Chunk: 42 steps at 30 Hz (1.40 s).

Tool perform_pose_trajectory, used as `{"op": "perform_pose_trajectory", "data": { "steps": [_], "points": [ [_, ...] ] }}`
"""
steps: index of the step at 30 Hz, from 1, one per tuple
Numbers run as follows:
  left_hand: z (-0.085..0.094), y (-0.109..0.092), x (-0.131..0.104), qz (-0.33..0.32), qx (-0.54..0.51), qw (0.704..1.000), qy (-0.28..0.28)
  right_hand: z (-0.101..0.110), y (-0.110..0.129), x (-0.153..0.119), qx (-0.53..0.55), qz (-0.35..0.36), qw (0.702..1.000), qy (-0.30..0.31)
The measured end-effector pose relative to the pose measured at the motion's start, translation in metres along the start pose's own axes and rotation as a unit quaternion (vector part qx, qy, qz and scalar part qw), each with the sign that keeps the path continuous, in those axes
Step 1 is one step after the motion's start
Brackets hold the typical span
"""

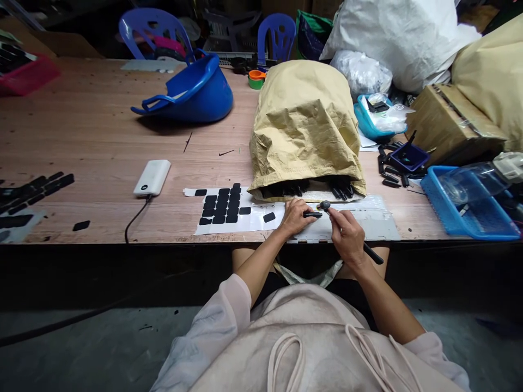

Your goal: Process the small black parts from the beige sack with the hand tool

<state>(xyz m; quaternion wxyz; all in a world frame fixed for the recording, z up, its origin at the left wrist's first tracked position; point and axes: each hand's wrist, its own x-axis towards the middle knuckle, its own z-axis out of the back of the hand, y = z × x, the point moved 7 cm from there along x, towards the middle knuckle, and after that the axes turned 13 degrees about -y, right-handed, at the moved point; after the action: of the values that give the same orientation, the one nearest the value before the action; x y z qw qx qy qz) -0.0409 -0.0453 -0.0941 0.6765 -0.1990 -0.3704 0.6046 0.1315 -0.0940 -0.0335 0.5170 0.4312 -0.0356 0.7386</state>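
My left hand (pixel 295 219) rests at the table's front edge, its fingers closed on a small black plastic piece (pixel 312 214) that lies over a grey-white board (pixel 368 220). Close beside it, my right hand (pixel 348 235) grips a small hammer. The hammer's round dark head (pixel 325 206) is just above the black piece, and its black handle (pixel 373 254) sticks out behind my wrist. A tan sack (pixel 304 125) lies right beyond both hands, its mouth facing me with black pieces inside. Left of my left hand, black rounded stickers (pixel 221 205) sit in rows on a white sheet (pixel 257 224).
A white power bank (pixel 152 178) with a black cable lies left. Farther back is a tipped blue basin (pixel 200 90). On the right stand a blue basket (pixel 469 218), a cardboard box (pixel 457 122) and several loose black pieces (pixel 391 177).
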Motion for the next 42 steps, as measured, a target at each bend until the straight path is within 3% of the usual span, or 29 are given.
{"op": "perform_pose_trajectory", "data": {
  "steps": [4,7,11,13,17,21,23,26,29,31,33,35,39,42],
  "points": [
    [0.001,0.0,0.001,0.007,0.004,1.0,-0.009,-0.003,-0.004,-0.004,-0.017,-0.001,1.0,0.022],
    [0.001,-0.001,0.001,0.0,0.003,1.0,-0.012,0.002,-0.015,-0.001,-0.017,-0.009,1.0,-0.001],
    [0.001,-0.003,-0.001,-0.015,0.005,1.0,-0.014,0.018,-0.051,0.01,-0.04,-0.018,0.998,-0.052],
    [0.001,-0.004,-0.001,-0.021,0.006,1.0,-0.016,0.02,-0.075,0.012,-0.057,-0.015,0.997,-0.041],
    [0.004,-0.005,0.002,-0.033,0.007,0.999,-0.013,0.012,-0.106,0.007,-0.071,0.046,0.996,0.008],
    [0.006,-0.02,-0.013,-0.089,0.0,0.996,-0.004,0.006,-0.112,0.0,-0.076,0.085,0.993,0.002],
    [-0.002,-0.037,-0.042,-0.146,-0.036,0.988,0.035,0.004,-0.112,-0.002,-0.076,0.083,0.994,0.001],
    [-0.03,-0.053,-0.102,-0.204,-0.085,0.965,0.144,0.002,-0.112,-0.003,-0.079,0.074,0.994,0.008],
    [-0.061,-0.034,-0.139,-0.119,-0.039,0.971,0.203,0.001,-0.112,-0.003,-0.079,0.066,0.995,0.014],
    [-0.078,-0.004,-0.146,0.0,0.018,0.972,0.232,0.001,-0.112,-0.003,-0.08,0.062,0.995,0.016],
    [-0.087,0.024,-0.148,0.099,0.073,0.954,0.273,0.001,-0.111,-0.003,-0.084,0.06,0.995,0.014],
    [-0.09,0.04,-0.147,0.139,0.118,0.931,0.317,0.001,-0.11,-0.003,-0.088,0.061,0.994,0.013],
    [-0.083,0.038,-0.151,0.116,0.14,0.906,0.382,0.001,-0.11,-0.004,-0.09,0.056,0.994,0.013],
    [-0.071,0.002,-0.15,0.003,0.068,0.898,0.434,0.001,-0.11,-0.004,-0.087,0.054,0.995,0.014]
  ]
}}
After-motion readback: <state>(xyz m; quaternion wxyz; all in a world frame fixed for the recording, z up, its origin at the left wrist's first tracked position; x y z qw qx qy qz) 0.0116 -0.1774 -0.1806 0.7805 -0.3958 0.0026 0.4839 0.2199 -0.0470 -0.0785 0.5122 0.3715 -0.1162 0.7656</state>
